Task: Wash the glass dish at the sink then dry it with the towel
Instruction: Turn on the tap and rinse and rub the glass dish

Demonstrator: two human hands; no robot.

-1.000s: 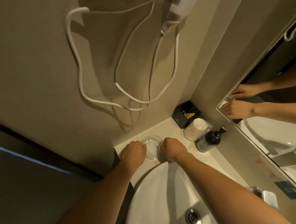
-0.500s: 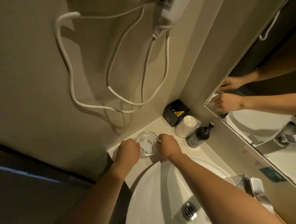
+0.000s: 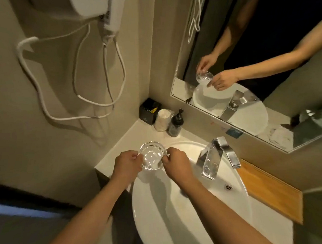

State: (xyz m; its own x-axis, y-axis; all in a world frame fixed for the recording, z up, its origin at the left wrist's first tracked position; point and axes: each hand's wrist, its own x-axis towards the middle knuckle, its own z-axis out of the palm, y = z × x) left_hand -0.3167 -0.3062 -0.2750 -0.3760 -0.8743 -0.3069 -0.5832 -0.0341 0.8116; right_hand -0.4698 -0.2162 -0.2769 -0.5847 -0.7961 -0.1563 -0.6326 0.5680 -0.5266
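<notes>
A small round clear glass dish [image 3: 152, 155] is held between both hands at the far left rim of the white sink [image 3: 161, 206]. My left hand [image 3: 125, 164] grips its left edge and my right hand [image 3: 176, 163] grips its right edge. The mirror shows the dish lifted off the counter and tilted. A chrome faucet [image 3: 212, 156] stands at the back of the basin, to the right of the dish. White cloth, perhaps the towel [image 3: 280, 136], shows only as a reflection in the mirror.
In the counter corner stand a black box [image 3: 149, 111], wrapped paper cups [image 3: 163, 119] and a dark pump bottle [image 3: 175, 123]. A wall hairdryer [image 3: 96, 5] with a looping white cord [image 3: 42, 102] hangs above. A wooden ledge [image 3: 269, 188] runs right of the sink.
Both hands have lifted the dish off the counter corner and brought it nearer, over the sink's rim. The view has swung right, bringing the faucet and mirror into view.
</notes>
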